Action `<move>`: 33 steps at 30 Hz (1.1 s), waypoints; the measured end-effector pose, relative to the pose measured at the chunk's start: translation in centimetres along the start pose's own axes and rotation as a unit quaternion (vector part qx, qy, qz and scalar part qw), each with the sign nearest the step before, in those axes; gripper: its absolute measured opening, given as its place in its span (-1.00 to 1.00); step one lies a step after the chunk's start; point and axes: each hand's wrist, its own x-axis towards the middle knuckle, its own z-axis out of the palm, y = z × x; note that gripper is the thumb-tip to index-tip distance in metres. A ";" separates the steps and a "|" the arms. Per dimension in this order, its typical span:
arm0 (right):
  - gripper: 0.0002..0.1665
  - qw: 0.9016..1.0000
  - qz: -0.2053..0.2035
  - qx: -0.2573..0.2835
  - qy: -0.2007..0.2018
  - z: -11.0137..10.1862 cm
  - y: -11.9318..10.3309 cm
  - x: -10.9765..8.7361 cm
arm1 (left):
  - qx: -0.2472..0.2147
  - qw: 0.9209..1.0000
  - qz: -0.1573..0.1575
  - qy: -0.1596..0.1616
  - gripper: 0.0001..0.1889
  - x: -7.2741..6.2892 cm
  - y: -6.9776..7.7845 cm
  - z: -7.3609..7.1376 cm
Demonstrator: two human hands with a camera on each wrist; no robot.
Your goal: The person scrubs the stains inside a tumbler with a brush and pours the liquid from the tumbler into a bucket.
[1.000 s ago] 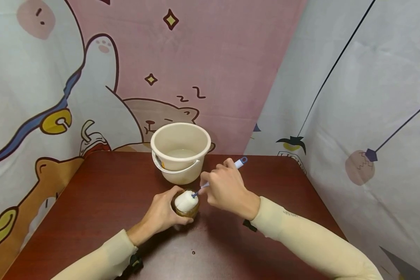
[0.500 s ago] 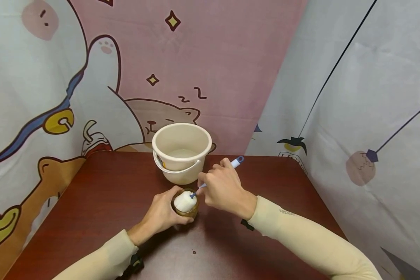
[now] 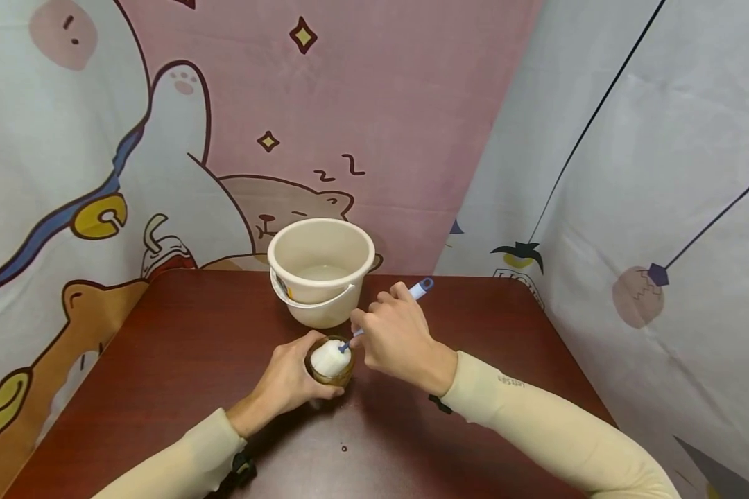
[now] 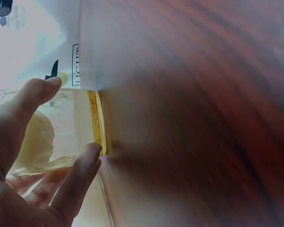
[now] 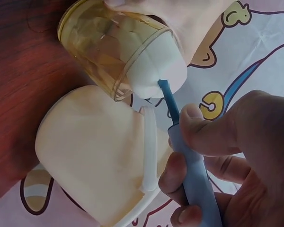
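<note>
My left hand (image 3: 293, 374) grips an amber see-through glass (image 3: 342, 378) low over the dark red table, thumb on the near side. Inside the glass sits the white sponge head of a cup brush (image 3: 329, 360), its top bulging past the rim. My right hand (image 3: 401, 341) holds the brush's pale blue handle (image 5: 194, 177), thumb and fingers curled round it. Seen from the right wrist, a darker blue stem (image 5: 168, 101) runs into the sponge (image 5: 156, 66). From the left wrist, fingertips reach the thick base of the glass (image 4: 97, 123).
Just behind the glass stands a cream bucket (image 3: 324, 315), its white handle hanging at the front and some liquid apparently inside. A small drop (image 3: 344, 449) lies on the table (image 3: 193, 346) nearer to me. Cartoon-printed cloth (image 3: 412, 138) hangs behind and at the sides.
Over the last second my right hand and the brush have shifted slightly left, the sponge turning a little in the glass. My left hand keeps the glass in about the same place.
</note>
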 end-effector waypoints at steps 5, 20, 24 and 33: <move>-0.66 1.000 -0.018 -0.015 0.002 -0.1 0.0 0.0 | 0.000 1.000 -0.007 -0.001 -0.14 0.0 0.1 0.1; -0.67 1.000 -0.014 -0.016 0.000 0.6 0.6 -0.4 | 0.002 1.000 0.007 0.004 -0.14 0.0 -0.2 0.1; -0.68 1.000 -0.003 -0.004 0.001 0.6 1.0 -0.5 | -0.001 1.000 0.003 0.002 -0.14 0.0 -0.2 0.1; -0.70 0.998 0.042 0.047 -0.002 -0.1 2.3 -0.9 | -0.005 1.000 0.002 0.004 -0.12 0.1 -0.2 0.1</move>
